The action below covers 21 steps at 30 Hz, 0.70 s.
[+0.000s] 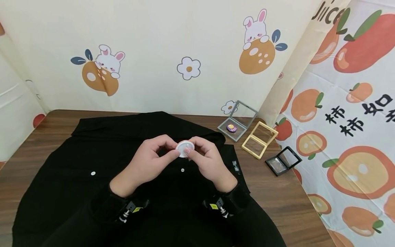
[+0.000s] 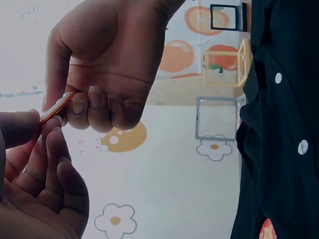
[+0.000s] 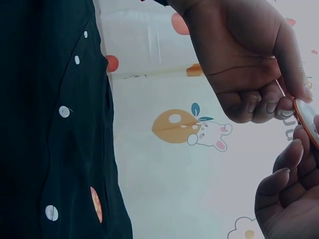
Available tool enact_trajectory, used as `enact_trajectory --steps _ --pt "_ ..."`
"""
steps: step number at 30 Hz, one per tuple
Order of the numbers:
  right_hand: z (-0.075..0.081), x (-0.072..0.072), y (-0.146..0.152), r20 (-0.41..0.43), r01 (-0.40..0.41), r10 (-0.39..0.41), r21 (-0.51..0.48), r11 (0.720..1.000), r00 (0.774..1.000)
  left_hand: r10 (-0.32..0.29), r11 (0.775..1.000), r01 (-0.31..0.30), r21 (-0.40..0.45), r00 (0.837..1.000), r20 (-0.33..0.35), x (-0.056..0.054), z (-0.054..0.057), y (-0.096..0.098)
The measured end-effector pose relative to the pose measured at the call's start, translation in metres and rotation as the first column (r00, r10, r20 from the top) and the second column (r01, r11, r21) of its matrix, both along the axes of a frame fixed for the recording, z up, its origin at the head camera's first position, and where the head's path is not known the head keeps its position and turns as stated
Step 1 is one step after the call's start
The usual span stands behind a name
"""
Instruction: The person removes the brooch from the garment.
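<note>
Both hands hold a small round pin badge (image 1: pixel 185 149) over a black shirt (image 1: pixel 123 151) spread on the table. The badge's white back faces up in the head view; an orange-red edge shows in the wrist views. My left hand (image 1: pixel 152 156) pinches its left side between thumb and fingers. On the opposite side, my right hand (image 1: pixel 210 161) pinches it, the thumb lying over the back. White buttons (image 1: pixel 93 173) dot the shirt. In the right wrist view, an orange patterned round piece (image 3: pixel 96 204) shows edge-on at the dark cloth.
Three hinged cases stand open at the right: a grey one (image 1: pixel 237 137) with a purple piece (image 1: pixel 231 128) inside, a yellow one (image 1: pixel 253 153) and a black one (image 1: pixel 277 173). Behind the wooden table (image 1: pixel 277 212) hang printed cloths (image 1: pixel 154 68).
</note>
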State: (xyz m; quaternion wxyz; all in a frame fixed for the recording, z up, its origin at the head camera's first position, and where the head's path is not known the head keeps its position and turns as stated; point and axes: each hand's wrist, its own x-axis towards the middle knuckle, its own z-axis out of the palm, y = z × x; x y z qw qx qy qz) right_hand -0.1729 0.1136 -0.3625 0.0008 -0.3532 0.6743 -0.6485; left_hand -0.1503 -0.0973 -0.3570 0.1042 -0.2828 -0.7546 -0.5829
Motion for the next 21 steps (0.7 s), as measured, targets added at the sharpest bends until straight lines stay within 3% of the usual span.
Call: enact_trajectory --steps 8,21 --pt "-0.0022 -0.0026 -0.0019 0.006 0.024 -0.024 0.008 1.000 1.000 0.008 1.000 -0.008 -0.015 1.000 0.013 -0.0032 0.0010 -0.0015" --pt "-0.0056 -0.0015 -0.0026 -0.069 0.025 -0.020 0.072 0.997 0.997 0.033 0.999 -0.032 -0.026 0.999 0.028 -0.0031 0.0020 -0.0054"
